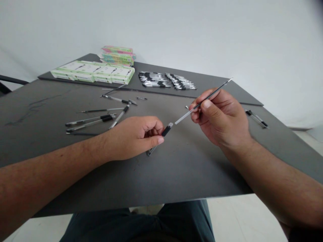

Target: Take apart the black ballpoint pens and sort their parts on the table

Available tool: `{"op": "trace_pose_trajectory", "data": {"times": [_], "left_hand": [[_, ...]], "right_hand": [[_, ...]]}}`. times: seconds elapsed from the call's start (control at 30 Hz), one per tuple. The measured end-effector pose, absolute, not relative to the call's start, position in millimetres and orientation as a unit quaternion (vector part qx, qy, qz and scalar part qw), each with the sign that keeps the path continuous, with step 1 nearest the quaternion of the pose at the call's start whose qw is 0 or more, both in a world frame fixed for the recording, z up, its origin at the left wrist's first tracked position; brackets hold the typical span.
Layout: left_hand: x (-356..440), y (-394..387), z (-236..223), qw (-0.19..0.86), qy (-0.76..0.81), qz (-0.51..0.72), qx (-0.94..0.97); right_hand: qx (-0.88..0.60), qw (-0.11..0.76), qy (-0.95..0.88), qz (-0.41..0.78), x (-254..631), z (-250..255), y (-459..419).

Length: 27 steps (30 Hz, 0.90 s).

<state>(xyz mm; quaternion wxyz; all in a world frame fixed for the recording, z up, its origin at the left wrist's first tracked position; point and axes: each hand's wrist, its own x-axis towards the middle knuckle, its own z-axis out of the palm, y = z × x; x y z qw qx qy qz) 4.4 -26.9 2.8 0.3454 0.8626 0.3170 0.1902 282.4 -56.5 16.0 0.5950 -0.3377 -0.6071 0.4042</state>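
Observation:
My left hand (141,136) is closed around a clear pen barrel (167,129) with a black grip; its open end points up to the right and its other end shows below my thumb. Between the thumb and fingers of my right hand (219,116) is a slim ink refill (213,94), tilted, with its metal tip up at the right. The refill's pale lower end is close to the barrel's mouth; whether they touch I cannot tell. A small cone-shaped pen tip (186,107) lies on the table just left of my right hand.
Loose pens (92,120) and refills lie left of centre. Two rows of pens (154,80) rest on a raised board at the back, near white-green boxes (96,71) and a stack of colourful boxes (117,55). At the right are more pen parts (257,119).

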Motion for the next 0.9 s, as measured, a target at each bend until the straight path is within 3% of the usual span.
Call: {"op": "trace_pose_trajectory", "data": {"times": [0.6, 0.9], "left_hand": [[6.3, -29.7, 5.0, 0.346, 0.306, 0.183, 0.868], [6.1, -29.3, 5.3, 0.346, 0.302, 0.177, 0.871]], "right_hand": [[-0.349, 0.557, -0.663, 0.357, 288.6, 11.3, -57.8], [-0.352, 0.469, -0.731, 0.348, 280.1, 12.4, -62.7]]}}
